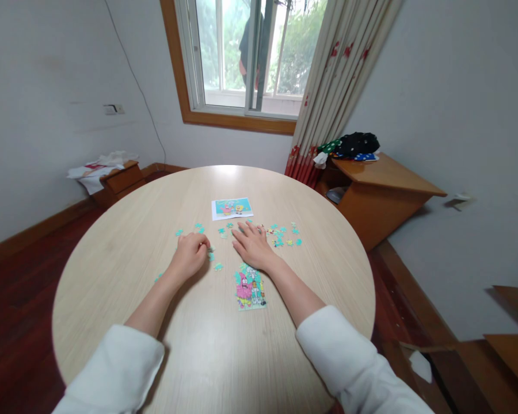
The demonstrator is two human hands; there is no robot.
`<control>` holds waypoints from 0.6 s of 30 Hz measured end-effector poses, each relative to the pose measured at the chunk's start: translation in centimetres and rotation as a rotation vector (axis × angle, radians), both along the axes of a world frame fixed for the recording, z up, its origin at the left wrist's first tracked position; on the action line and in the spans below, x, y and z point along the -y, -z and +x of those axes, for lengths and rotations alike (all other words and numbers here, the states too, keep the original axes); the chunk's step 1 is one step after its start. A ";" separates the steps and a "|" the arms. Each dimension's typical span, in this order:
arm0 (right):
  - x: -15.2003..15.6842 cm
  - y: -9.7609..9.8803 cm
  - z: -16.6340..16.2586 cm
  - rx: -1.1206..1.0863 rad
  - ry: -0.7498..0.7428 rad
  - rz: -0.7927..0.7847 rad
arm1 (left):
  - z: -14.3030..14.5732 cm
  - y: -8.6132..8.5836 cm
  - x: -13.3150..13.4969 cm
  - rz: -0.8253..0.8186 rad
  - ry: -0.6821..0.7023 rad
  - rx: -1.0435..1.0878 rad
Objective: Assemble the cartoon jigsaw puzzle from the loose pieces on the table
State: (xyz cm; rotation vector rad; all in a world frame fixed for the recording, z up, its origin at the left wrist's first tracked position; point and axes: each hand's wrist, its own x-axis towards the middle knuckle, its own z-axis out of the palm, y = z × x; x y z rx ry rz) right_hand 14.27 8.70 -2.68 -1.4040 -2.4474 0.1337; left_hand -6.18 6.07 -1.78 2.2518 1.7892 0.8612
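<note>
My left hand (190, 253) is closed, its fingers curled in beside a few loose jigsaw pieces (211, 256); whatever it may hold is hidden. Palm down, my right hand (254, 246) lies with its fingers spread over the loose pieces, covering some of them. To its right is a scattered group of turquoise and yellow puzzle pieces (289, 242). Just below that wrist sits the partly joined jigsaw puzzle (246, 290), showing a pink figure and a pale one. Beyond both hands a printed reference picture (232, 207) lies flat.
Everything lies on a round wooden table (112, 287). One stray puzzle piece (158, 277) is by my left forearm. At the far right a wooden cabinet (384, 178) carries a pile of dark cloth (357, 145). A person (245, 49) is partly visible beyond the window.
</note>
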 end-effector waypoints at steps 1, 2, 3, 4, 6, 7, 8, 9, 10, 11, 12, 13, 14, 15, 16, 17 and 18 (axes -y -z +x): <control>-0.1 0.0 -0.1 0.008 0.000 -0.009 | 0.0 0.0 0.0 0.002 0.001 -0.001; -0.1 -0.1 -0.2 0.011 -0.001 -0.015 | 0.0 0.0 0.0 0.004 0.004 -0.002; -0.2 -0.2 -0.3 0.007 -0.002 -0.017 | -0.1 0.0 0.0 0.006 0.009 -0.003; -0.2 -0.3 -0.3 -0.001 -0.005 -0.014 | -0.1 0.0 0.0 0.005 0.013 -0.004; -0.3 -0.8 -0.3 -0.022 -0.023 -0.001 | -0.3 0.1 -0.1 0.002 0.016 -0.004; -0.2 -1.0 -0.2 -0.031 -0.038 0.005 | -0.4 0.1 -0.1 0.000 0.015 -0.003; -0.2 -1.2 -0.1 -0.039 -0.050 0.009 | -0.5 0.1 -0.1 -0.002 0.013 -0.002; -0.1 -1.4 0.1 -0.047 -0.060 0.011 | -0.5 0.2 -0.1 -0.008 0.013 -0.001; -0.1 -1.5 0.3 -0.052 -0.067 0.009 | -0.6 0.2 0.0 -0.015 0.016 0.000; 0.0 -1.5 0.6 -0.058 -0.069 0.003 | -0.6 0.2 0.0 -0.023 0.023 -0.002; 0.0 -1.5 0.9 -0.065 -0.066 -0.006 | -0.7 0.1 0.1 -0.028 0.034 -0.006; 0.0 -1.5 1.2 -0.073 -0.059 -0.020 | -0.7 0.1 0.1 -0.031 0.048 -0.013; 0.0 -1.5 1.5 -0.087 -0.048 -0.036 | -0.7 0.1 0.1 -0.034 0.063 -0.022; 0.0 -1.5 1.8 -0.105 -0.032 -0.052 | -0.6 0.1 0.2 -0.036 0.076 -0.033; -0.1 -1.5 2.0 -0.125 -0.016 -0.066 | -0.6 0.0 0.2 -0.038 0.085 -0.043; -0.1 -1.5 2.2 -0.143 0.000 -0.077 | -0.6 0.0 0.2 -0.041 0.091 -0.051; -0.1 -1.6 2.4 -0.159 0.017 -0.085 | -0.6 0.0 0.2 -0.043 0.095 -0.055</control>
